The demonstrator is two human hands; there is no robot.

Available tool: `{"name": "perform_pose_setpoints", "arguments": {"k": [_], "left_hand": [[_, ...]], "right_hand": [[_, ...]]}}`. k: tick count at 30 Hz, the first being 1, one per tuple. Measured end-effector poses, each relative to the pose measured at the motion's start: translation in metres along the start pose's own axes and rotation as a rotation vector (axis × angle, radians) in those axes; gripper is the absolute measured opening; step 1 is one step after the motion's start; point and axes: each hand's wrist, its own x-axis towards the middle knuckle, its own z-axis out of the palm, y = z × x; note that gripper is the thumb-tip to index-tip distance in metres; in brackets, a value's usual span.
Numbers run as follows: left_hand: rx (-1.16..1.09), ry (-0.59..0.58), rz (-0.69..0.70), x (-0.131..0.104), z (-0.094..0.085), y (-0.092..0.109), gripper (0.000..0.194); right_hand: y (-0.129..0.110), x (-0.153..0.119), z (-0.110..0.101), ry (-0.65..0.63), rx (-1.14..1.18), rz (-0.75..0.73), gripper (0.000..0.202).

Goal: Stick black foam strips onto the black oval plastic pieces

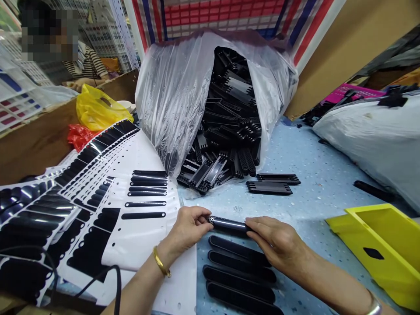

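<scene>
1. Head view: left fingers are pinching one end of glossy black piece, right fingers holding the other
2. Piece is sitting just beyond four black strips on surface
3. Likely handling light, stiff, slick; ends suiting grip

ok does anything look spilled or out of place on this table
The clear plastic bag gapes and black parts tumble from its opening, with toothed pieces loose on the blue table. A lone black strip lies apart, by the white bag on the right. Nothing looks clearly damaged.
</scene>
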Motion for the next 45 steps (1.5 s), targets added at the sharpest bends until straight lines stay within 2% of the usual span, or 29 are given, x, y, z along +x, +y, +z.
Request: {"name": "perform_pose_setpoints", "arguments": {"k": [5,17,37,45], "left_hand": [[0.043,-0.014,0.012,-0.0012,-0.0033,0.0040,0.022],[0.016,0.005,0.022,-0.0013,-0.0014,0.0029,0.021],[0.046,-0.006,0.042,-0.0016,-0.0025,0.0026,0.019],[0.059,-0.025,0.099,-0.0005,-0.0039,-0.0033,0.020]], "right_hand": [[-0.0048,0.0027,0.0002,0.036,-0.012,-0.033,0.025],[-0.0071,0.0040,0.0054,-0.010,-0.001,0.006,0.026],[-0.0064,0.0032,0.0068,-0.151,-0.035,0.050,0.026],[-0.0032,0.0033,0.0082,-0.185,-0.022,0.063,0.026]]}}
